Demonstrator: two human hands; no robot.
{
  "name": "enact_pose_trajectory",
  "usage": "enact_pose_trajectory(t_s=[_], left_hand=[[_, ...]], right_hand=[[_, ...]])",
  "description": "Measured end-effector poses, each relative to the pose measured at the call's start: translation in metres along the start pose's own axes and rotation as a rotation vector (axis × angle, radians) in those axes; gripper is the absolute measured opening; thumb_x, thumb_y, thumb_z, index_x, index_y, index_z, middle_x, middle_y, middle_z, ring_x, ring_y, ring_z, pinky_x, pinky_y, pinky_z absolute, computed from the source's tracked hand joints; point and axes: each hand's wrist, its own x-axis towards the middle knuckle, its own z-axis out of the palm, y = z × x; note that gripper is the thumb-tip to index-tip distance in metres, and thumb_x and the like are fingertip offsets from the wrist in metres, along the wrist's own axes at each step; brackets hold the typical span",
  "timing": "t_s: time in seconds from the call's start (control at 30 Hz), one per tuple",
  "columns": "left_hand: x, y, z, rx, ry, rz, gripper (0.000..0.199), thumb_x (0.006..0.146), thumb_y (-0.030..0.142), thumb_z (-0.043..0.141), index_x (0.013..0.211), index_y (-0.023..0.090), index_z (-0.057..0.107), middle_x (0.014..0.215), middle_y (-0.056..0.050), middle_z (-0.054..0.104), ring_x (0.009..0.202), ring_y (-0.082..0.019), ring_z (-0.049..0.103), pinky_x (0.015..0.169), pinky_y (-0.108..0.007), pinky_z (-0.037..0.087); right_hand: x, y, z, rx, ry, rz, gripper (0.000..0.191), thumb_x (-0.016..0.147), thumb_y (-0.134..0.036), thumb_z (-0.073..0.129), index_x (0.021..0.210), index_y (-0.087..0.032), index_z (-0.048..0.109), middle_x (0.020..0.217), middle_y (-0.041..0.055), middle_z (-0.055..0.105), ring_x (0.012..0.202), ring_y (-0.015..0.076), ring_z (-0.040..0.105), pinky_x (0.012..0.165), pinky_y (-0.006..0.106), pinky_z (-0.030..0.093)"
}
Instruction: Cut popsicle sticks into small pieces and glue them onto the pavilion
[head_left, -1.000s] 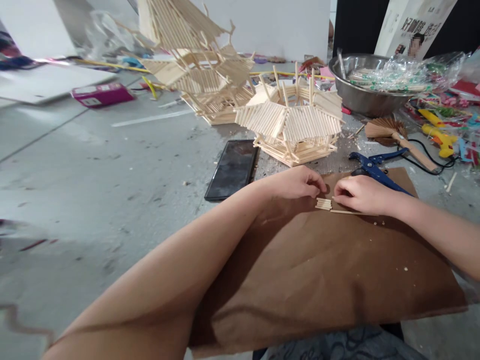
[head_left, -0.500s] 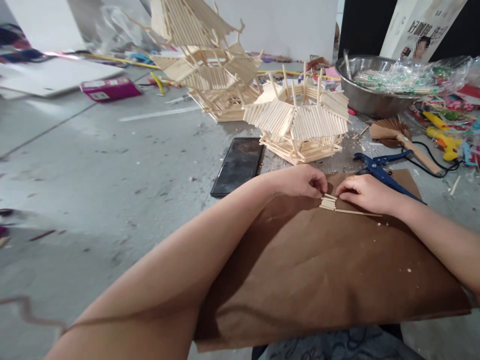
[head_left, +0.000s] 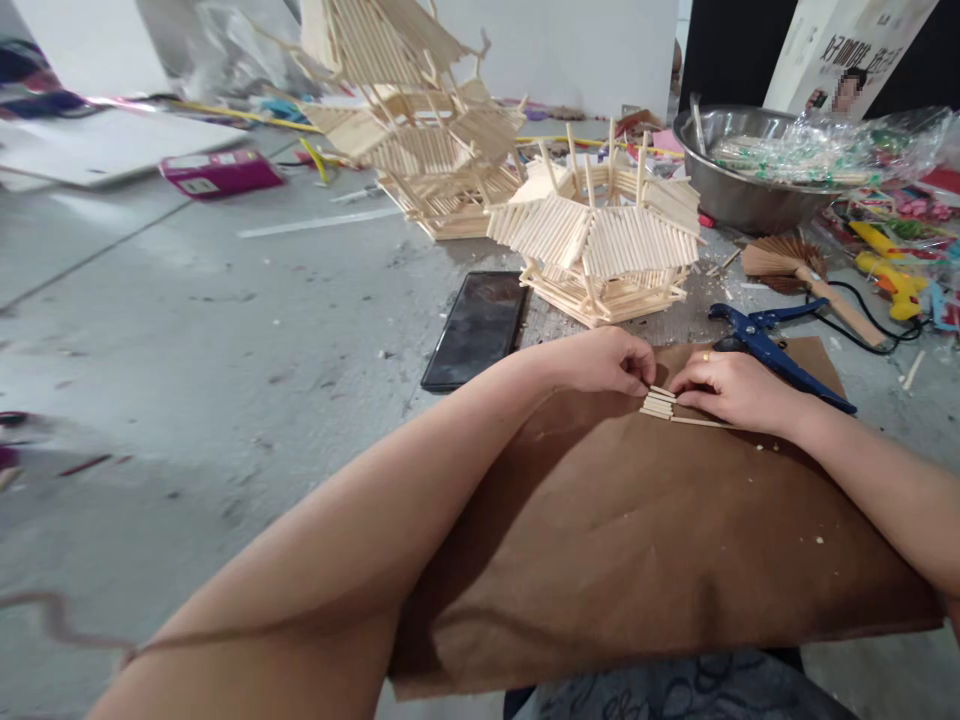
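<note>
Grey floor (head_left: 285, 360). Phone (head_left: 476, 328) lies left. Left hand (head_left: 609, 362) curled, cannot tell if gripping. By its fingertips, short sticks (head_left: 658, 405) side by side on brown sheet (head_left: 660, 550), long axes running left to right, right ends slightly nearer than left. Right hand (head_left: 726, 388) bent at those ends, grip also unclear. Blue cutter (head_left: 781, 363) just beyond.

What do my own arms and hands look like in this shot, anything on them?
Your left hand and right hand are ungloved, and both forearms are bare, with no sleeve, watch or bracelet showing on them. A small gold-coloured ring sits on a finger of the right hand.
</note>
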Motion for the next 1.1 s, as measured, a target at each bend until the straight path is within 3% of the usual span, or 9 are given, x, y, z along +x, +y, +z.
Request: enact_pose_trajectory(t_s=[1.1], left_hand=[[0.0013,-0.0018,0.0013,0.022,-0.005,-0.012,0.017,0.07,0.022,0.059,0.083,0.015,0.065,0.066,0.002,0.059,0.063,-0.009,0.051,0.06,-0.02,0.035]], right_hand=[[-0.0026,0.0032,0.0009,0.036,0.008,0.032,0.016,0.08,-0.023,0.054,0.091,-0.018,0.064,0.088,0.0049,0.066,0.081,0.0157,0.058,0.074,0.028,0.042]])
